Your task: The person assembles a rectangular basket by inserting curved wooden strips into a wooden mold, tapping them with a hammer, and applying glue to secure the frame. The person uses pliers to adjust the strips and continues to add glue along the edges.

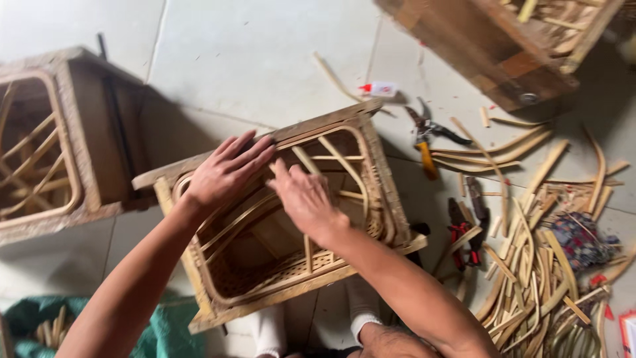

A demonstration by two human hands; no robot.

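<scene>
At the far left of your view a finished rattan frame (46,146) stands on the tiled floor (252,59), and a green cloth (159,335) lies bunched below it. Just right of these, your left hand (225,172) lies flat with fingers spread on the upper rim of the woven rattan box (285,232), which sits tilted on the floor in front of your knees, its open side facing up. Your right hand (305,195) rests beside the left one, well inside the opening, fingers loosely extended and pressing on the curved cane strips there; neither hand pinches anything. Further right, yellow-handled cutters (427,142) and red-handled pliers (464,232) lie on the floor. Past them a heap of cut cane strips (536,265) spreads out, and a dark wooden frame (503,53) fills the upper right corner.
</scene>
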